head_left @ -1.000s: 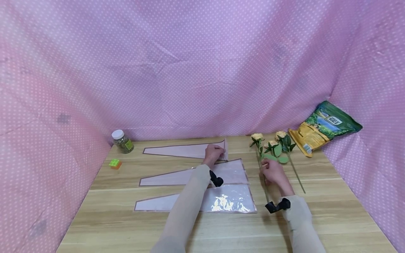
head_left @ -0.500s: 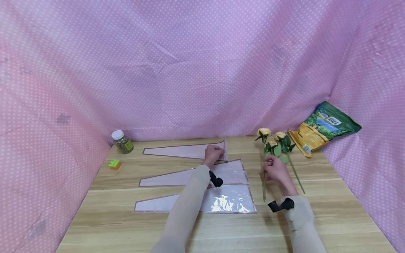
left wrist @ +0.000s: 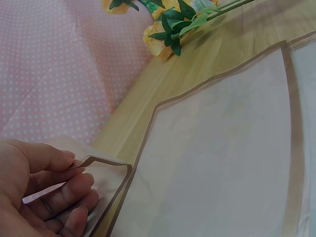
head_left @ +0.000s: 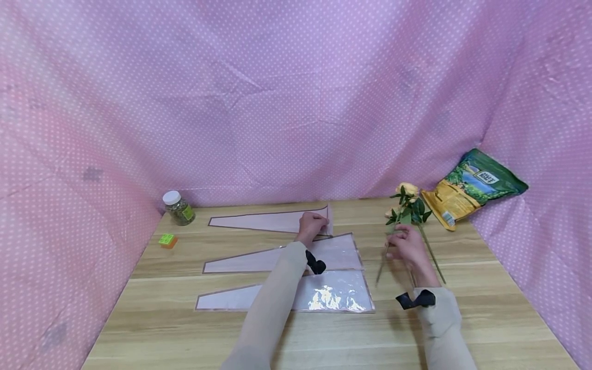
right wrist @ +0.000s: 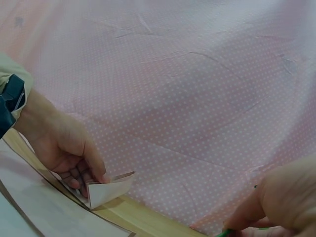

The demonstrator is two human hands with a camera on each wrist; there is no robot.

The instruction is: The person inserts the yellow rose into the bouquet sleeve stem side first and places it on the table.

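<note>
My left hand (head_left: 312,226) pinches the wide end of the far clear tapered flower sleeve (head_left: 263,221) between thumb and index finger. In the right wrist view, the sleeve's lifted edge (right wrist: 106,192) stands up and looks parted. My right hand (head_left: 409,249) holds a yellow rose (head_left: 408,189) by its stem, bloom pointing away, above the right side of the table. Further yellow roses lie close by, one with its stem (head_left: 432,254) on the wood; the blooms overlap. Only a bit of green shows at my right fingers (right wrist: 247,217) in the right wrist view.
Two more tapered sleeves, a middle one (head_left: 335,252) and a near one (head_left: 333,288), lie flat under my left forearm. A green and yellow bag (head_left: 476,185) leans at the back right. A white-lidded jar (head_left: 179,208) and small toy bricks (head_left: 168,240) stand at the left.
My right hand has lifted one rose off the table and shifted it slightly right, its bloom now over the others and its stem slanting. The left hand keeps its pinch on the sleeve.
</note>
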